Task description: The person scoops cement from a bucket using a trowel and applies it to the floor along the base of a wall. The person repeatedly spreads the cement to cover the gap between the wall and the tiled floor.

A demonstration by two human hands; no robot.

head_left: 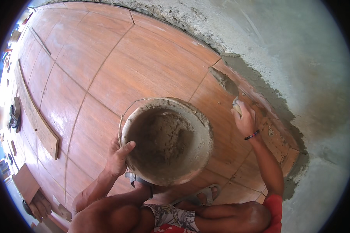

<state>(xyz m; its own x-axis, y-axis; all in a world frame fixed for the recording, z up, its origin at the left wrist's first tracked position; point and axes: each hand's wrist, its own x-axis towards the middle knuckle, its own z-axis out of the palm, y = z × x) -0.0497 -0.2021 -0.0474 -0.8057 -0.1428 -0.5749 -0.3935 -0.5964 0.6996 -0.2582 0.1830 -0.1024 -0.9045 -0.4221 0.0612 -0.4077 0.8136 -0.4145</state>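
"Near the floor's (155, 50) right edge, what's in the right grip (246, 119)?"

"A trowel (223, 80), fingers wrapped round its handle, blade near the mortar strip (265, 82)."

"And the left grip (117, 158)?"

"Clamped on the bucket (202, 145), thumb over the rim. It's in from that edge, above the feet (203, 198), wet mix (169, 134) inside."

"Resting on the floor?"

"Can't tell."

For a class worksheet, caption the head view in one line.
Amid orange floor tiles: left hand gripping a bucket of mortar, right hand holding a trowel.
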